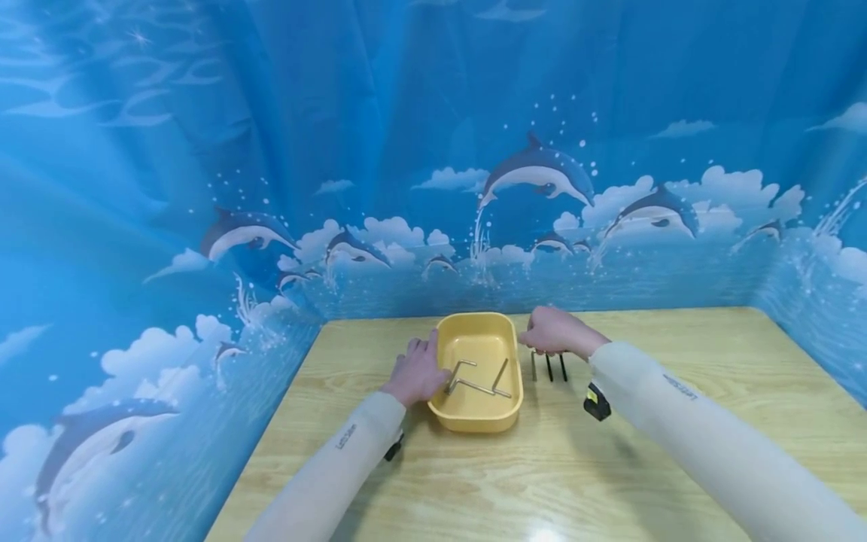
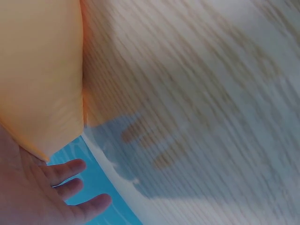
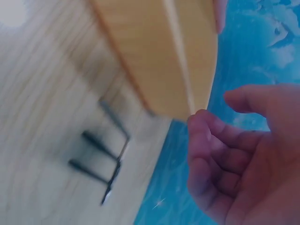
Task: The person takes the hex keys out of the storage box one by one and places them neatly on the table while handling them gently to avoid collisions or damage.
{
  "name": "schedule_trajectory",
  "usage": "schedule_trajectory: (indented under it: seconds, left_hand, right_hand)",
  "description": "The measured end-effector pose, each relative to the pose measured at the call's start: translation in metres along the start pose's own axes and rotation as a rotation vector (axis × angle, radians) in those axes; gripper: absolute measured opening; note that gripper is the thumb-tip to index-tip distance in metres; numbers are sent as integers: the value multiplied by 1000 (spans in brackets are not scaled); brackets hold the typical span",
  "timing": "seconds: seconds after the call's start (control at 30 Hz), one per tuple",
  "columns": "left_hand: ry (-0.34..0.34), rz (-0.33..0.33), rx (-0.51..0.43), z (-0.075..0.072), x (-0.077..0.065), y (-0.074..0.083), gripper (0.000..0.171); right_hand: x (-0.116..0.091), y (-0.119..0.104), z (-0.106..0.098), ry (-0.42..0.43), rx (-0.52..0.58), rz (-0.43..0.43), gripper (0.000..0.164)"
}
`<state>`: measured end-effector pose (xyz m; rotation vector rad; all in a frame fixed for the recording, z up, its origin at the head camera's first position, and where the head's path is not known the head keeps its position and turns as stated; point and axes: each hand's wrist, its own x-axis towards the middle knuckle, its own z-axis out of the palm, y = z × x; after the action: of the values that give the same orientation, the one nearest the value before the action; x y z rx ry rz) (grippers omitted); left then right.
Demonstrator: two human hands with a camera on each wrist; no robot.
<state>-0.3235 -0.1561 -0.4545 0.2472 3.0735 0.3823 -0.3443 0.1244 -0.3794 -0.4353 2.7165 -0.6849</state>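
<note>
A yellow plastic bin (image 1: 479, 423) stands on the table with three silver L-shaped hex keys (image 1: 477, 387) lying loose in it. My left hand (image 1: 416, 370) rests at the bin's left rim; in the left wrist view several of its fingers (image 2: 70, 168) extend, spread apart, beyond the bin wall. My right hand (image 1: 557, 330) hovers by the bin's far right corner, above three more hex keys (image 1: 549, 369) laid in a row, two black and one greyer. Its fingers are loosely bent and the thumb (image 3: 248, 99) stands apart, with nothing seen between them.
The wood-grain table (image 1: 650, 391) is backed by a blue dolphin-print curtain (image 1: 406, 150), which also rises along the left and right sides. A black wrist device (image 1: 597, 403) with a yellow mark hangs under my right sleeve.
</note>
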Motion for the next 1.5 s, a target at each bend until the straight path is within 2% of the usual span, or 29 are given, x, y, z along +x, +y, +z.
schedule_trajectory:
  seconds: [0.2,0.33,0.5,0.63,0.77,0.97,1.07,1.17,1.37,1.5]
  left_hand:
    - [-7,-18,-7,0,2,0,89]
    - [-9,-21,-8,2,3,0,90]
    - [8,-9,-17,2,5,0,90]
    - [22,13,-11,3,1,-2,89]
    - [27,19,6,7,-8,-7,87]
    - [17,26,11,8,-12,-7,86]
    - [16,36,14,8,-8,-5,86]
    - [20,39,21,8,-5,-4,87]
    - [19,43,11,6,0,-6,87]
    - [18,44,17,6,1,-7,88]
  right_hand:
    - [14,-34,4,-70,-14,-36,37]
    - [28,-51,13,-84,-52,-46,33]
    - [45,-72,24,-110,-85,-22,27]
    - [58,-84,38,-136,-111,11,21]
    - [69,-95,59,-162,-82,4,19]
    - [81,-100,79,-190,-50,36,23]
    - [85,-99,83,-183,-73,48,23]
    - [89,-97,85,-183,-99,17,21]
    - [95,-98,88,-204,-75,14,7]
    - [97,-100,90,-184,-133,26,8]
